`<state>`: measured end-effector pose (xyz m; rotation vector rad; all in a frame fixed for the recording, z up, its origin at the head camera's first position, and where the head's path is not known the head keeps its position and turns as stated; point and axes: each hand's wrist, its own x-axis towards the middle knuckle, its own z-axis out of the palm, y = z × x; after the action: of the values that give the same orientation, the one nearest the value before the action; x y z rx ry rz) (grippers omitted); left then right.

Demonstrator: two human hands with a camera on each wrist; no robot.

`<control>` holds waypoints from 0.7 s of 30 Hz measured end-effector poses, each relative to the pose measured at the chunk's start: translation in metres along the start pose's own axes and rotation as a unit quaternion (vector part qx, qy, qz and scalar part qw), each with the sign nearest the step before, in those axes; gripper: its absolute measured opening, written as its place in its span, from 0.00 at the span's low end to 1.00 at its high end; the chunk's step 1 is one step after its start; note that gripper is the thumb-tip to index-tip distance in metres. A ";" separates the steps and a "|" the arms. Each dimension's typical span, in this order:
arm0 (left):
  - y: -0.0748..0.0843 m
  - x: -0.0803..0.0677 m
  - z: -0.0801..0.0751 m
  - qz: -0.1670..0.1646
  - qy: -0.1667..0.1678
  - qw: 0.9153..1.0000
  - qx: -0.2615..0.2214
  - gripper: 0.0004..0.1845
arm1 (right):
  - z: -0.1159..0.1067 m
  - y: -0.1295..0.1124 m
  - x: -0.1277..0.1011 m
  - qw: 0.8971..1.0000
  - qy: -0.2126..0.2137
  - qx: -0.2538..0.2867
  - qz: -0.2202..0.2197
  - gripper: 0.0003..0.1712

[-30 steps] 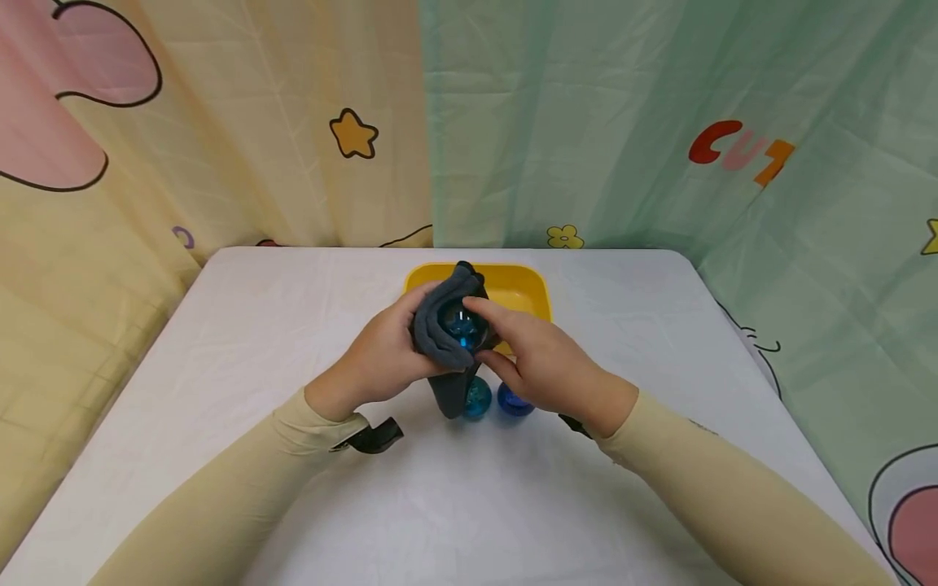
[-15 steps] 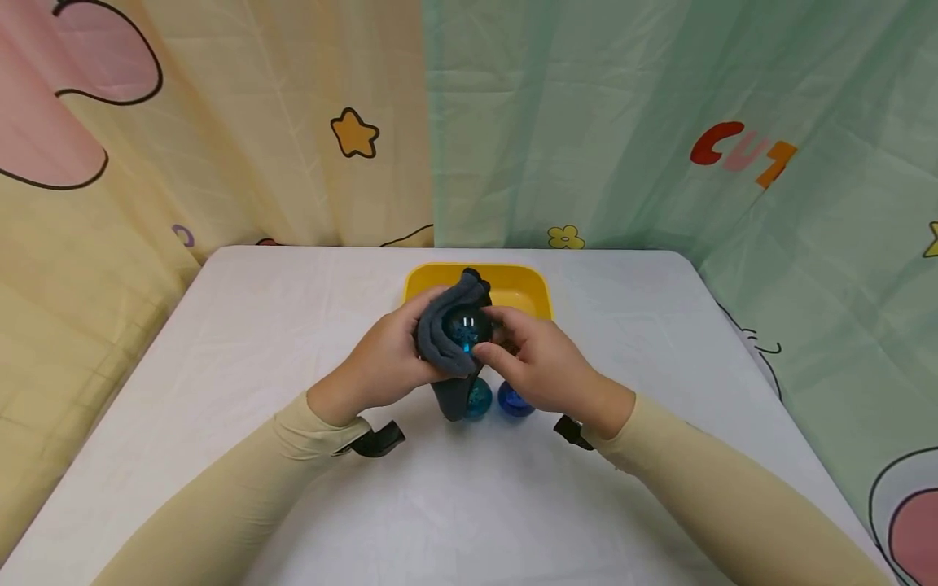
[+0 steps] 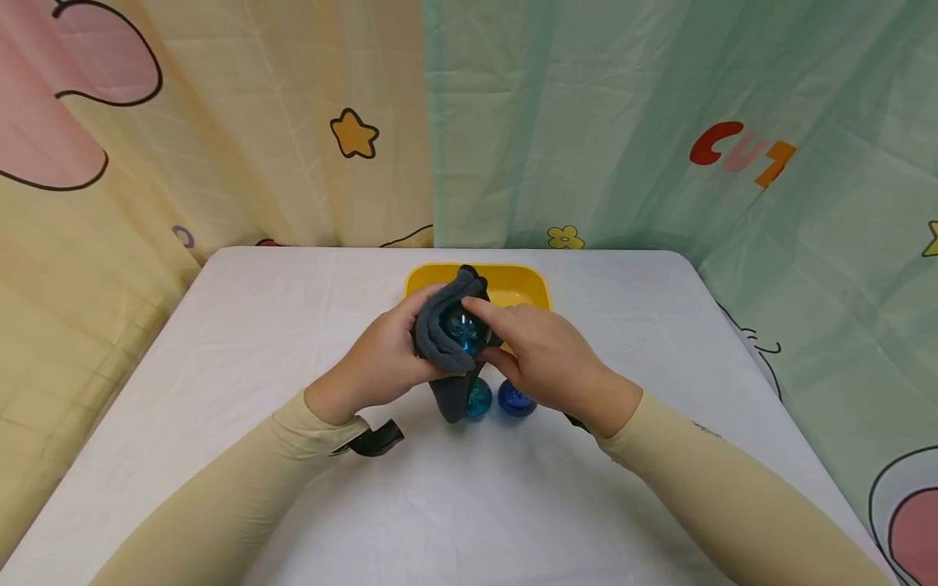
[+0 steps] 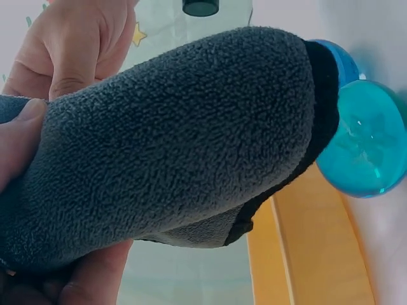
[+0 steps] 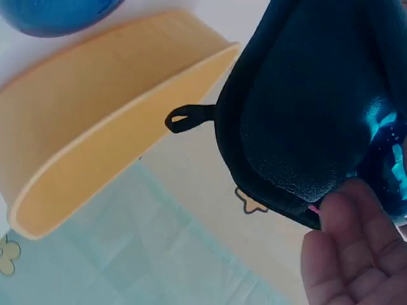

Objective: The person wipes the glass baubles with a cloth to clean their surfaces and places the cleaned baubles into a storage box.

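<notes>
Blue ball (image 3: 463, 328) inside grey cloth (image 3: 437, 342)

Three translucent balls are in view: one teal ball (image 3: 463, 329) wrapped in the cloth, one teal ball (image 3: 478, 400) and one dark blue ball (image 3: 516, 400) on the surface (image 3: 293, 325). There is one grey fleece cloth (image 3: 438, 346), one yellow tray (image 3: 516, 286) and two hands.

You saw a dark grey cloth (image 3: 438, 346), translucent blue balls (image 3: 516, 399), a yellow tray (image 3: 523, 289), and cream-and-mint cartoon-print curtains (image 3: 586, 122).
</notes>
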<state>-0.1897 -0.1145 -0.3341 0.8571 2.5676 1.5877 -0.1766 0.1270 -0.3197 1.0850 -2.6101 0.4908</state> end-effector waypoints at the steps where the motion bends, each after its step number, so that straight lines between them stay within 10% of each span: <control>1: 0.000 0.000 0.000 0.000 -0.001 1.000 0.001 0.47 | 0.000 0.000 0.000 1.000 -0.006 0.021 0.012 0.41; 7: 0.000 -0.001 0.000 0.007 -0.008 1.000 0.012 0.47 | 0.006 0.000 0.000 0.957 -0.062 0.254 0.128 0.30; 10: -0.001 -0.001 0.001 0.011 -0.008 1.000 0.015 0.47 | 0.010 0.000 -0.001 0.947 -0.064 0.282 0.140 0.27; 21: -0.003 -0.002 -0.002 -0.001 0.012 1.000 0.008 0.47 | 0.003 -0.001 0.001 0.998 -0.041 0.039 0.017 0.42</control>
<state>-0.1901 -0.1178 -0.3359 0.8403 2.6008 1.5878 -0.1769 0.1240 -0.3217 1.1095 -2.7051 0.5723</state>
